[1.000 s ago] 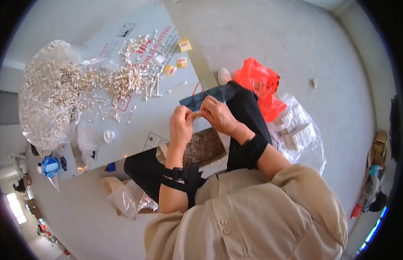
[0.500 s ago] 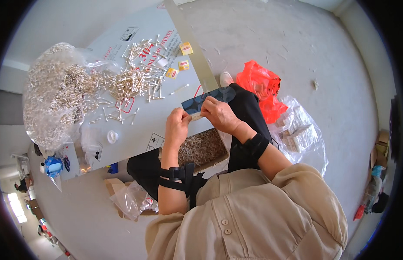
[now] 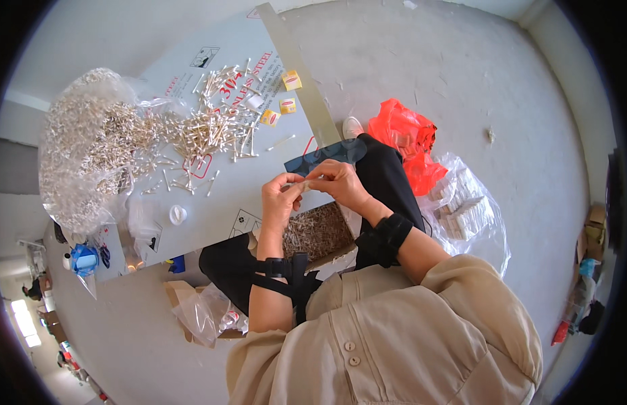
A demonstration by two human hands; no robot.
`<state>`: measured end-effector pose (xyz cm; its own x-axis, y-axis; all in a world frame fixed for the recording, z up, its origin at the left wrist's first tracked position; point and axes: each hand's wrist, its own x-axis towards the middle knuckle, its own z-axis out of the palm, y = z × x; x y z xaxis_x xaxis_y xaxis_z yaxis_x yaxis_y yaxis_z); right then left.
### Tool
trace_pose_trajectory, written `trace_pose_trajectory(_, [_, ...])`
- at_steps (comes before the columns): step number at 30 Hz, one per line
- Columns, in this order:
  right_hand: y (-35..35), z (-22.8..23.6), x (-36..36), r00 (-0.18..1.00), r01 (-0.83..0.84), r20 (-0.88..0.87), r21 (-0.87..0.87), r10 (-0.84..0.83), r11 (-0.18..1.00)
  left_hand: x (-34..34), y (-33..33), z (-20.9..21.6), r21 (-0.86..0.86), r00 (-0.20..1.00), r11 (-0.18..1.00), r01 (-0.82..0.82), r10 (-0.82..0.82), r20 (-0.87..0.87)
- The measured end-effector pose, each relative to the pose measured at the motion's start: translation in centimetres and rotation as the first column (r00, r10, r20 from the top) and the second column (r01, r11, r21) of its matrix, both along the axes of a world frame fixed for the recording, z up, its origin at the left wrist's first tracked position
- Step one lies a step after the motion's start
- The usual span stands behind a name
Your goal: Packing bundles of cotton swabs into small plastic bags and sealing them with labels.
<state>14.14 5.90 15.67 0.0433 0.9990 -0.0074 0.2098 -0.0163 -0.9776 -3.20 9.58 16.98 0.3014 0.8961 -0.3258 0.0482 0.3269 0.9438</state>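
My left hand and my right hand meet in front of me, above an open cardboard box of cotton swabs between my legs. Thumbs and fingertips of both pinch a small pale piece, mostly covered by the fingers, so its kind is unclear. Just beyond them a dark blue see-through strip lies from the table's edge toward my right thigh. Loose cotton swabs are heaped on the metal-sheet table, and one single swab lies apart near the strip.
A big clear bag of swabs spills onto the table's left. Several small yellow boxes and a round white lid lie there too. On the floor at right are a red plastic bag and a clear bag of white packs.
My hands have come closer together, fingertips now meeting around the small pale piece. They sit slightly nearer to me and off the blue strip, which shows more of itself.
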Motion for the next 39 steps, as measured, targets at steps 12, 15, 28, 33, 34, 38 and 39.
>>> trace_pose_trajectory(12, [-1.5, -3.5, -0.3, 0.728, -0.319, 0.682, 0.425, -0.068, 0.847, -0.7, -1.8, -2.8, 0.717, 0.722, 0.463, 0.521, 0.208, -0.66])
trace_pose_trajectory(15, [-2.0, -5.2, -0.2, 0.758, -0.255, 0.644, 0.443, -0.107, 0.86, -0.7, -2.5, -3.1, 0.584, 0.649, 0.552, 0.596, 0.098, -0.755])
trace_pose_trajectory(28, [-1.7, -4.9, -0.1, 0.775, -0.259, 0.625, 0.445, -0.091, 0.857, 0.2, -2.2, -2.8, 0.384, 0.428, 0.489, 0.783, 0.024, -0.903])
trace_pose_trajectory(33, [-1.5, -4.0, -0.5, 0.802, -0.218, 0.591, 0.433, -0.093, 0.874, 0.6, -2.1, -2.7, 0.454, 0.564, 0.57, 0.685, -0.02, -0.826])
trace_pose_trajectory(34, [-1.4, -3.9, -0.5, 0.801, -0.215, 0.59, 0.437, -0.098, 0.873, 0.2, -1.9, -2.5, 0.497, 0.604, 0.544, 0.676, -0.022, -0.797])
trace_pose_trajectory(38, [-1.2, -1.8, -0.4, 0.894, -0.093, 0.437, 0.401, -0.102, 0.911, -0.9, -1.1, -1.3, 0.704, 0.898, 0.622, 0.342, 0.003, -0.439])
trace_pose_trajectory(39, [-1.1, -0.6, -0.4, 0.91, -0.08, 0.403, 0.403, -0.098, 0.912, -1.1, -1.3, -0.9, 0.699, 0.895, 0.626, 0.345, 0.005, -0.446])
